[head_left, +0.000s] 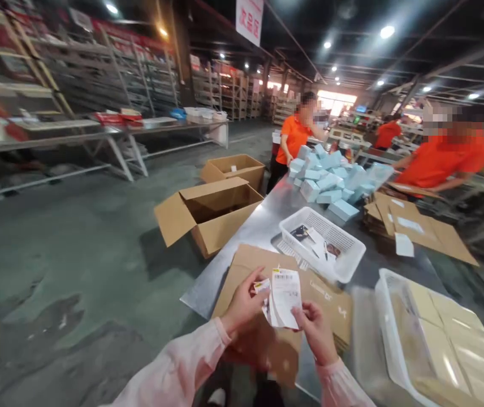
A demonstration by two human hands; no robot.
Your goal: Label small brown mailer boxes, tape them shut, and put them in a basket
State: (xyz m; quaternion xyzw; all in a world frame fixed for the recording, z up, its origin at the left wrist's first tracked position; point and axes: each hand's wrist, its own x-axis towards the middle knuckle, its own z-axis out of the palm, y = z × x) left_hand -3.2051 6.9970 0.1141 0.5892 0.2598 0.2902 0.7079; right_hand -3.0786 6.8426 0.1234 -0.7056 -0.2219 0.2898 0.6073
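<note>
Both of my hands hold white printed labels above a flattened cardboard sheet (242,265) at the table's near end. My left hand (248,299) is closed on the left edge of a small label (263,289) with a yellow mark. My right hand (316,328) pinches the lower right corner of a larger label (285,297), which carries a barcode and small print. The two labels overlap in the middle, and I cannot tell whether they are joined. Beyond them stands a white plastic basket (356,265) with papers, a pen and small dark items inside.
Light blue boxes (329,181) are heaped farther along the metal table (208,282). On the right are a basket (388,328) of yellowish packets and flattened cartons (420,220). Open cartons (208,237) stand left of the table. People in orange shirts (295,133) work around it.
</note>
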